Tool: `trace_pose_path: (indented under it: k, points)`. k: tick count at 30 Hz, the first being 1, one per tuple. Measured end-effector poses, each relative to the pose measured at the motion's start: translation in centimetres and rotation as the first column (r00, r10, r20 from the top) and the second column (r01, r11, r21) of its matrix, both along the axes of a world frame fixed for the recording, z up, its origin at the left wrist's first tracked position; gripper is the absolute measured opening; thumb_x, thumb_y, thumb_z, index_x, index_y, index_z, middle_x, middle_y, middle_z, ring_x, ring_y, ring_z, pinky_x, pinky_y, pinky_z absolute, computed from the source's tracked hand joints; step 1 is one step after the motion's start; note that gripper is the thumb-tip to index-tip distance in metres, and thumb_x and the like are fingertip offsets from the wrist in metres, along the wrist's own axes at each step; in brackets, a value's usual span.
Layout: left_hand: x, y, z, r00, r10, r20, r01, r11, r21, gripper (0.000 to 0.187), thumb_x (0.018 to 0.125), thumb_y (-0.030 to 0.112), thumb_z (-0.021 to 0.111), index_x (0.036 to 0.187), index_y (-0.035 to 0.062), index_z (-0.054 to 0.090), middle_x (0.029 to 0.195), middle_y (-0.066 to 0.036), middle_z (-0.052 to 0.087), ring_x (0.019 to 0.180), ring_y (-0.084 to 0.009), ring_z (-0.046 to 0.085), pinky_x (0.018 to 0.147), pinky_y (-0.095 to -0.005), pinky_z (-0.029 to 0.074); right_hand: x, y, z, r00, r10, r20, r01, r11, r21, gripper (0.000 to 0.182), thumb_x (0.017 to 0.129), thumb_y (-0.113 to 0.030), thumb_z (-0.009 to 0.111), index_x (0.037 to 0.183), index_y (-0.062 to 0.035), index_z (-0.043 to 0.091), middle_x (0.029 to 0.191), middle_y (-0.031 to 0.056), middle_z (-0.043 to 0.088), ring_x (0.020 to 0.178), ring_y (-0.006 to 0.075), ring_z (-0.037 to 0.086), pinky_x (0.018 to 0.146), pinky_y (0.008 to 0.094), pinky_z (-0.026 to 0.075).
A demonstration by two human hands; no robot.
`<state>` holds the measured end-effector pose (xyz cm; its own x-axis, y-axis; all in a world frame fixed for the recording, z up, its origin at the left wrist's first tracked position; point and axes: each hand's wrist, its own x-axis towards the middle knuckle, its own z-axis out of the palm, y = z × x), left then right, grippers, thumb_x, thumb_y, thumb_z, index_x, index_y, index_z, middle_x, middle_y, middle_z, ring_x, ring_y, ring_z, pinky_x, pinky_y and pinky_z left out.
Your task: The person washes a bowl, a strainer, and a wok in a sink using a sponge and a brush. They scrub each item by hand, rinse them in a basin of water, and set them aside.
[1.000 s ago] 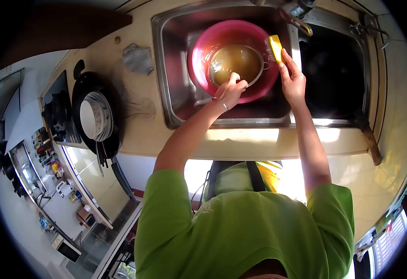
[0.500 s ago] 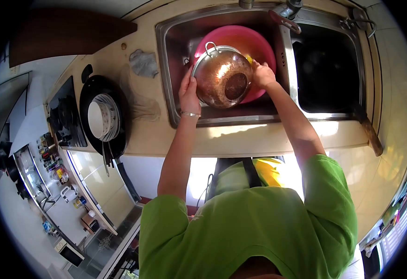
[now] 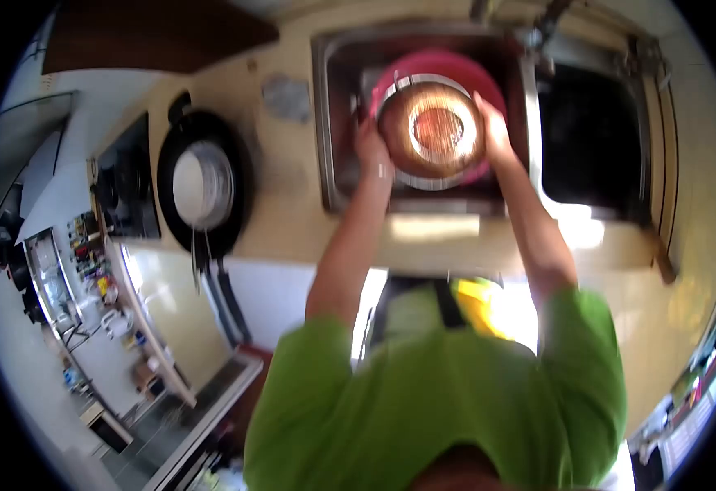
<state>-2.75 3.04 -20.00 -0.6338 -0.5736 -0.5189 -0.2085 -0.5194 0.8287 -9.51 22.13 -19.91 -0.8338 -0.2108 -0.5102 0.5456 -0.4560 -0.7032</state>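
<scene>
A metal colander is held bottom up over a pink basin in the left sink bowl. Its round base faces me and shines in the light. My left hand is closed on the colander's left rim. On the opposite side, my right hand grips the right rim. Fingertips of both hands are partly hidden or blurred, and I cannot make out whether anything else is in the right hand. What lies inside the basin is mostly covered by the colander.
Right of the basin is a second, dark sink bowl, with a blurred faucet behind the divider. A wooden handle juts past the front edge. On the left counter are a grey cloth and a black wok holding white bowls.
The colander has turned so its base faces me more squarely. My right hand has moved from beside it, near something yellow, onto its right rim. The whole view has shifted and blurred.
</scene>
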Motion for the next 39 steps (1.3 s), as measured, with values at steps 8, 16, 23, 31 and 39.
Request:
trace_pose_path:
  k: [8,16,23,31,39]
  points:
    - [-0.2,3.8,0.5,0.998,0.052,0.023,-0.052,0.999,-0.010,0.023,0.084,0.015,0.040,0.092,0.0001,0.055,0.082,-0.006,0.055,0.076,-0.0121,0.049,0.070,-0.0254,0.040,0.0,2.5,1.2,0.999,0.033,-0.010,-0.032,0.999,0.019,0.035,0.083,-0.030,0.048,0.099,0.0004,0.053,0.092,0.0075,0.057,0.088,0.0166,0.051,0.081,0.0305,0.039]
    - [1.7,2.9,2.9,0.913,-0.354,0.203,0.389,0.905,-0.170,0.032,0.086,0.022,0.032,0.104,0.0046,0.052,0.100,-0.013,0.056,0.095,-0.0175,0.050,0.081,-0.0284,0.038,1.4,3.6,3.0,0.980,0.007,-0.197,0.012,0.996,0.093,0.026,0.084,-0.024,0.046,0.089,-0.0012,0.056,0.081,0.0042,0.056,0.075,0.0131,0.052,0.070,0.0262,0.041]
    - [3.7,-2.6,10.9,0.729,-0.681,-0.070,0.539,0.507,0.672,0.062,0.071,0.055,0.051,0.110,0.0075,0.041,0.112,-0.019,0.042,0.100,-0.0402,0.045,0.077,-0.0605,0.036,4.8,1.8,12.6,0.140,0.631,-0.763,0.192,0.739,0.646,0.019,0.069,-0.013,0.050,0.060,0.0022,0.043,0.062,0.0142,0.041,0.052,0.0272,0.044,0.046,0.0303,0.035]
    - [7.6,-4.0,13.5,0.800,-0.594,-0.086,0.583,0.734,0.347,0.047,0.071,0.006,0.046,0.117,0.0083,0.037,0.097,-0.009,0.047,0.083,-0.0231,0.053,0.072,-0.0527,0.046,-1.1,-0.9,13.0,0.627,0.688,-0.367,-0.413,0.692,0.592,0.024,0.082,-0.021,0.050,0.068,-0.0018,0.052,0.061,0.0033,0.049,0.052,0.0135,0.045,0.053,0.0263,0.037]
    - [14.5,-8.5,19.8,0.814,-0.581,-0.026,0.521,0.749,-0.410,0.058,0.063,0.003,0.054,0.119,0.0103,0.039,0.087,0.001,0.052,0.072,-0.0061,0.048,0.068,-0.0235,0.045,-3.2,-0.9,-0.4,0.734,0.658,-0.168,0.014,0.232,0.973,0.058,0.079,-0.042,0.049,0.111,0.0069,0.044,0.104,0.0246,0.051,0.098,0.0327,0.051,0.084,0.0345,0.039]
